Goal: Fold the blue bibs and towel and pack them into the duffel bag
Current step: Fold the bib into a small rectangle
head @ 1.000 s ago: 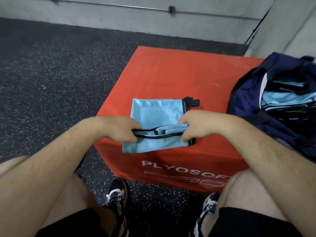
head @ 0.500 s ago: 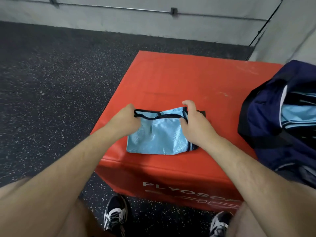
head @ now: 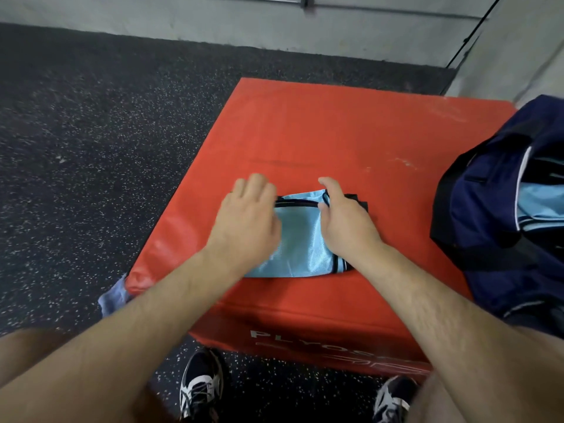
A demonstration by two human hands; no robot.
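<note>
Folding in hand: my left hand [head: 244, 221] lies flat, fingers straight, on the near-left part of a blue bib [head: 305, 239] spread on the red plyo box [head: 320, 132]. It seems to serve as a weight, so the slippery mesh does not slide or spring open. My right hand [head: 348, 224] grasps the bib's far right corner, thumb and fingers pinched on the black-trimmed edge, presumably to square that edge against the layer beneath.

The bib sits near the front of the box, doubled over into a compact rectangle, with a black strap end poking out past my right hand.

Just to the right, the navy duffel bag [head: 476, 209] rests on the box with its mouth gaping toward me. Light blue fabric [head: 537, 206] already lies inside, which suggests packing is well along. Keeping the bag this close should make the next transfer a short one.

A pale blue cloth [head: 111, 300] shows at the box's near-left corner. It may be the towel, but I cannot tell.
</note>
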